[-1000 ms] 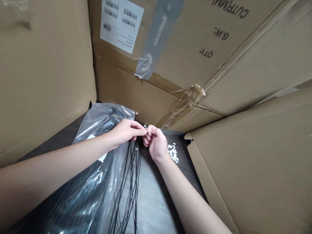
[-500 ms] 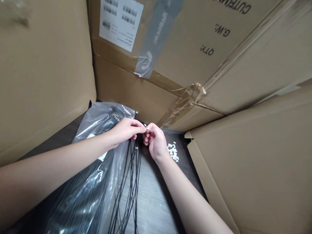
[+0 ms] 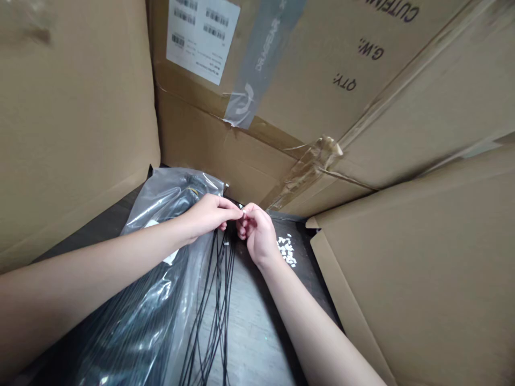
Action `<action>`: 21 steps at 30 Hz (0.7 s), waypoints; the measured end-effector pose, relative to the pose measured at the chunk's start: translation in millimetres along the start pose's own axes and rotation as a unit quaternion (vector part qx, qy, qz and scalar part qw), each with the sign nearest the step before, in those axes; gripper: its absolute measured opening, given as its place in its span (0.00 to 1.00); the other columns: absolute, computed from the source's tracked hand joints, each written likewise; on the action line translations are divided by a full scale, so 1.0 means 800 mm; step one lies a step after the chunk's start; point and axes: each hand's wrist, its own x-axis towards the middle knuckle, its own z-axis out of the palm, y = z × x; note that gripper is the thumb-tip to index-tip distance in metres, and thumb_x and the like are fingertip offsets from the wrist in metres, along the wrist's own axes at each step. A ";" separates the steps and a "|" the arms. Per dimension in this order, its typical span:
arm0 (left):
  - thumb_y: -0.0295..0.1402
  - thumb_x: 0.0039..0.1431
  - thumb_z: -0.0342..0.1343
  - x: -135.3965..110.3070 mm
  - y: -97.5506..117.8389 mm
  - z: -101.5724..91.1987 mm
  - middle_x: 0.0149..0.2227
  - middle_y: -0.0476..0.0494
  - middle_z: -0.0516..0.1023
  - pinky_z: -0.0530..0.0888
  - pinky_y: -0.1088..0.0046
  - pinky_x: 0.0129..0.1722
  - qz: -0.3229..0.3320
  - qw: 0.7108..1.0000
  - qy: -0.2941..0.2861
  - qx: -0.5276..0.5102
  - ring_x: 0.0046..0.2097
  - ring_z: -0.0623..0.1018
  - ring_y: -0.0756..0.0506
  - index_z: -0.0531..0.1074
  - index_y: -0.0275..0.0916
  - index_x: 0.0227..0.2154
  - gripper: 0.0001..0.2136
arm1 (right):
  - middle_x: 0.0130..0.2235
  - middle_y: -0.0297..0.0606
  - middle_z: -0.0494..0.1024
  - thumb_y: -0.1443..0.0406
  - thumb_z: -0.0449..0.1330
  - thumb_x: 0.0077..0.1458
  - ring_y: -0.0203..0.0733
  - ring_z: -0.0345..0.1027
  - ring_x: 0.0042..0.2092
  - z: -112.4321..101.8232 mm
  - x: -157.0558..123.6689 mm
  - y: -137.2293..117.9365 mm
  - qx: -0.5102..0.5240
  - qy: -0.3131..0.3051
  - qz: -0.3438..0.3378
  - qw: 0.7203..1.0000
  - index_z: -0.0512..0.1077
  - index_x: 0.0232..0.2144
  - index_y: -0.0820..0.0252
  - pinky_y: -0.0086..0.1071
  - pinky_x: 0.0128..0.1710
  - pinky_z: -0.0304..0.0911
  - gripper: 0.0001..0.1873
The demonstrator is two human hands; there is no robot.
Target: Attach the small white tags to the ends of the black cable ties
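My left hand reaches in over the plastic bag, thumb and forefinger pinched together. Its fingertips meet those of my right hand, whose fingers are curled in a pinch. A tiny white piece shows at the right fingertips. Whatever the left fingers grip is hidden. Below the hands, several thin black wires run toward the near edge; a small white piece lies at one of them. The clear plastic bag, full of long black wires, lies under my left forearm.
A pile of small white pieces lies on the dark tabletop, right of my right hand. Cardboard boxes stand around: a left one, a taped and labelled back one, and a right one with a flap.
The view has shifted very slightly. Both hands keep the same pinch at the same place, and nothing else has visibly moved.
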 end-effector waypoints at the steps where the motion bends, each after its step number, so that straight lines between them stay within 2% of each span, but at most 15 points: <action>1: 0.32 0.54 0.58 0.000 0.000 0.000 0.26 0.49 0.76 0.62 0.74 0.30 -0.001 1.000 0.000 0.002 0.27 0.67 0.54 0.78 0.34 0.25 0.08 | 0.17 0.24 0.61 0.61 0.58 0.38 0.29 0.54 0.17 0.000 0.000 0.000 0.001 0.000 0.000 1.000 0.64 0.20 0.57 0.24 0.15 0.46 0.07; 21: 0.33 0.56 0.57 0.002 -0.004 -0.001 0.24 0.50 0.74 0.60 0.76 0.28 -0.003 1.000 -0.004 0.008 0.25 0.66 0.54 0.76 0.34 0.25 0.09 | 0.17 0.24 0.62 0.61 0.58 0.38 0.29 0.54 0.17 -0.001 0.001 0.000 0.003 -0.004 0.003 1.000 0.64 0.19 0.57 0.24 0.15 0.46 0.07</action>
